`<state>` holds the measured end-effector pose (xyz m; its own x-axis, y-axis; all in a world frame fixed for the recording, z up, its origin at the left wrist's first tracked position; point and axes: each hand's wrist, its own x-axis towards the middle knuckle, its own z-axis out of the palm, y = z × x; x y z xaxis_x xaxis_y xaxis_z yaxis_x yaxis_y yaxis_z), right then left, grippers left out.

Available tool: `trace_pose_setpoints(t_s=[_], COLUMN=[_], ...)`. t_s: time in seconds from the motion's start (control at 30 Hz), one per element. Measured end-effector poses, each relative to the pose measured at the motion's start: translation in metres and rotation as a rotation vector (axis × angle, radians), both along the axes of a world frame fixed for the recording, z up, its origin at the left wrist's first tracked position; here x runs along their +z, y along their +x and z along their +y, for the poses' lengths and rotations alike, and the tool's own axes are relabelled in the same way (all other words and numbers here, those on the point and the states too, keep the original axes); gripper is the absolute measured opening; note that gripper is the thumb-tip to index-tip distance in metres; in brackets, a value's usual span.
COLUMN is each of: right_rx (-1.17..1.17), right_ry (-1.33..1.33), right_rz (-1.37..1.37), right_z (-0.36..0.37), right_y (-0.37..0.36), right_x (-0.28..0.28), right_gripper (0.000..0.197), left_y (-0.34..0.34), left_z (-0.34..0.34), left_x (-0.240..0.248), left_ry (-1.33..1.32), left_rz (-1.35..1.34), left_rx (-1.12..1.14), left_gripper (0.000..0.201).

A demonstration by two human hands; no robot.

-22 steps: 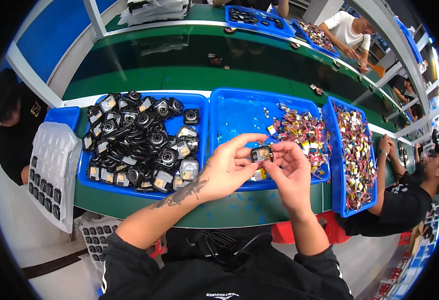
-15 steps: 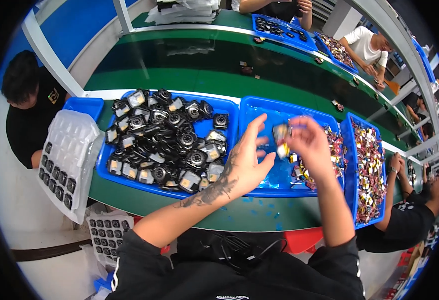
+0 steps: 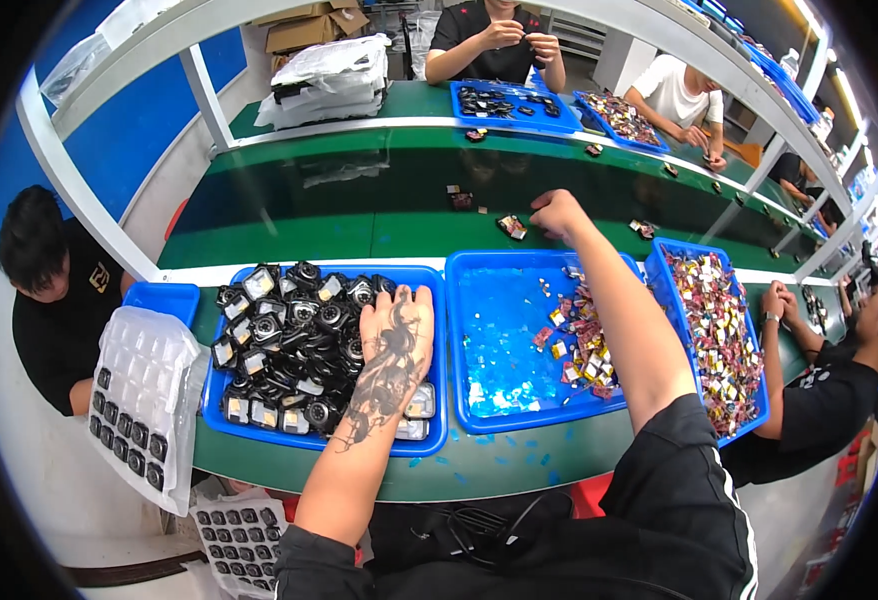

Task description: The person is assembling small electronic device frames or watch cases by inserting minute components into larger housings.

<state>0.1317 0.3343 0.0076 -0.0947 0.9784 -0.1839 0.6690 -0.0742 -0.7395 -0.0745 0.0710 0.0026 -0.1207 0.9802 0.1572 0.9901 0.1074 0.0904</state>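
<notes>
My left hand (image 3: 399, 335) lies palm down at the right side of a heap of black watch-like casings (image 3: 304, 330) in a blue tray (image 3: 431, 425). Its fingers are stretched slightly apart over the casings; nothing shows in its grasp. Over the green conveyor belt (image 3: 309, 228), my right hand (image 3: 561, 214) is closed with fingers curled. Whatever it holds, if anything, is hidden. Just left of it on the belt lies a black casing with a pale and red part (image 3: 511, 227). Beneath my right forearm, a second blue tray (image 3: 464, 350) holds small red, yellow and white electronic parts (image 3: 586, 345).
A third blue tray (image 3: 704, 270) full of similar parts stands at the right. White moulded trays (image 3: 144, 375) of black casings are at the left. Metal frame posts (image 3: 209, 95) rise around the belt. Co-workers sit left, right and across; more pieces (image 3: 643, 229) lie on the belt.
My hands have moved apart: the left onto the casings, the right forward over the belt. The piece held between them has left that spot; a casing now lies beside my right hand. The view has tilted up.
</notes>
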Motion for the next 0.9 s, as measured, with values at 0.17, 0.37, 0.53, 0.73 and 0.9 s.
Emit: trace_pose_setpoints(t_s=[0.17,0.37,0.53,0.73,0.9], right_rx=[0.232,0.936,0.708,0.712,0.514], right_ry=[0.377,0.389,0.513,0.677,0.664], right_rz=[-0.174,-0.459,-0.563,-0.511,-0.156], right_z=[-0.037,-0.161,-0.193,-0.193,-0.219], right_y=[0.030,0.041,0.060,0.077,0.072], right_x=[0.041,0.067,0.055,0.036,0.049], right_gripper=[0.019,0.018,0.021,0.012,0.007], left_y=[0.001,0.000,0.002,0.005,0.027], left_z=[0.010,0.011,0.010,0.002,-0.011], left_x=[0.000,-0.004,0.013,0.024,0.034], left_ry=[0.137,0.179,0.010,0.403,0.031], left_rz=[-0.114,0.124,-0.092,-0.801,-2.011], left_rx=[0.043,-0.002,0.109,-0.115,-0.196], left_gripper=[0.020,0.020,0.021,0.016,0.022])
